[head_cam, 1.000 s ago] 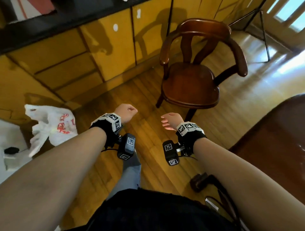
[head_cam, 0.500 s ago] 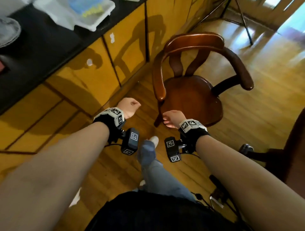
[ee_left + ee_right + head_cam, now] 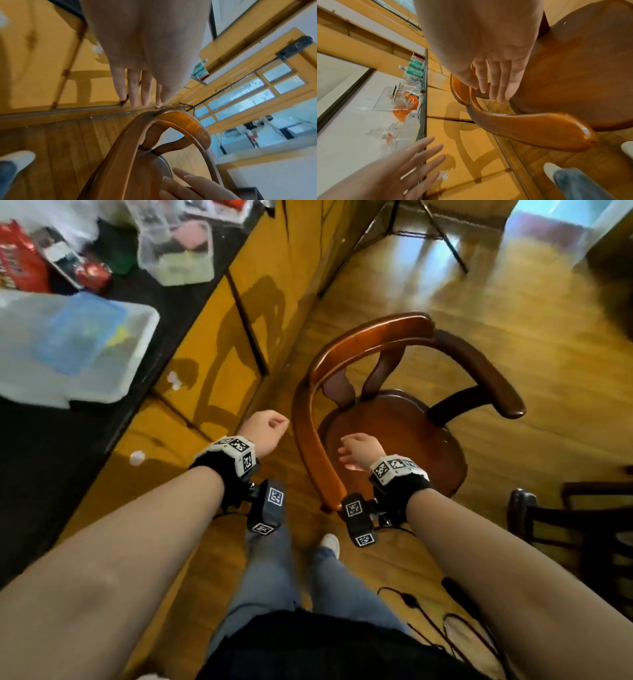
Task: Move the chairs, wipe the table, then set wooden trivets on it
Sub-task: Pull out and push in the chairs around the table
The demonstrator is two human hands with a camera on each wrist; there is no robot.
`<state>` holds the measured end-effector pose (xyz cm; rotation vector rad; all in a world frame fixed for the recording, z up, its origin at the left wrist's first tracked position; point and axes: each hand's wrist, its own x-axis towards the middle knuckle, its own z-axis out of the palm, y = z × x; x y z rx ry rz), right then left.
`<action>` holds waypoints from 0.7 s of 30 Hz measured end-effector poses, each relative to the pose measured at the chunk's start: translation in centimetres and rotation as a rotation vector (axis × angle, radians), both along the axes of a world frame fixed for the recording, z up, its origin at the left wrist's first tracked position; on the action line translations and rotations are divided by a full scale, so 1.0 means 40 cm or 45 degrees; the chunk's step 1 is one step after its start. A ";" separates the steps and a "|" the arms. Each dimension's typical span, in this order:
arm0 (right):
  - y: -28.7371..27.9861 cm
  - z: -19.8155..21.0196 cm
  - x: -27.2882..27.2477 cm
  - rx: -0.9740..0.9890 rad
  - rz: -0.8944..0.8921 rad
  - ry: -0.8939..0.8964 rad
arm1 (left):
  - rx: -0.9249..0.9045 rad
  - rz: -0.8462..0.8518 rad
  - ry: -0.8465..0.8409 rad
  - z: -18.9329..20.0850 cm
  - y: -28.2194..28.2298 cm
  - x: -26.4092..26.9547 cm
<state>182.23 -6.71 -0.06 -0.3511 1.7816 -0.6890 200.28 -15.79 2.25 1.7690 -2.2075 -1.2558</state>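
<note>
The wooden armchair (image 3: 394, 419) stands on the plank floor (image 3: 513, 320) beside the yellow cabinets (image 3: 239, 313), and the left hand (image 3: 263, 429) and the right hand (image 3: 359, 450) hover over its near armrest, each grip spread and holding nothing.

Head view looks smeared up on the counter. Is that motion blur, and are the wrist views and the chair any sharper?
Head view: counter clutter, like the clear plastic bin, is motion-smeared; the chair is crisper, with window glare on the floor. Left wrist view: backrest fairly sharp, palm softly blurred. Right wrist view: armrest tip smeared, strong wide-angle bending.
</note>
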 end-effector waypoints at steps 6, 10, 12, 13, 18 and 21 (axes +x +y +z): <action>-0.110 -0.058 -0.036 -0.028 -0.240 -0.080 | -0.062 -0.308 -0.043 -0.049 -0.263 -0.175; -0.165 -0.130 -0.037 0.059 -0.378 -0.020 | -0.211 -0.487 -0.112 -0.080 -0.393 -0.286; -0.183 -0.173 -0.015 0.133 -0.428 0.039 | -0.196 -0.542 -0.151 -0.106 -0.435 -0.329; -0.188 -0.196 0.000 0.161 -0.444 0.064 | -0.171 -0.572 -0.176 -0.119 -0.451 -0.346; -0.209 -0.261 0.060 0.197 -0.476 0.084 | -0.058 -0.700 -0.188 -0.180 -0.499 -0.417; -0.217 -0.275 0.075 0.189 -0.585 0.102 | -0.181 -0.692 -0.290 -0.188 -0.505 -0.426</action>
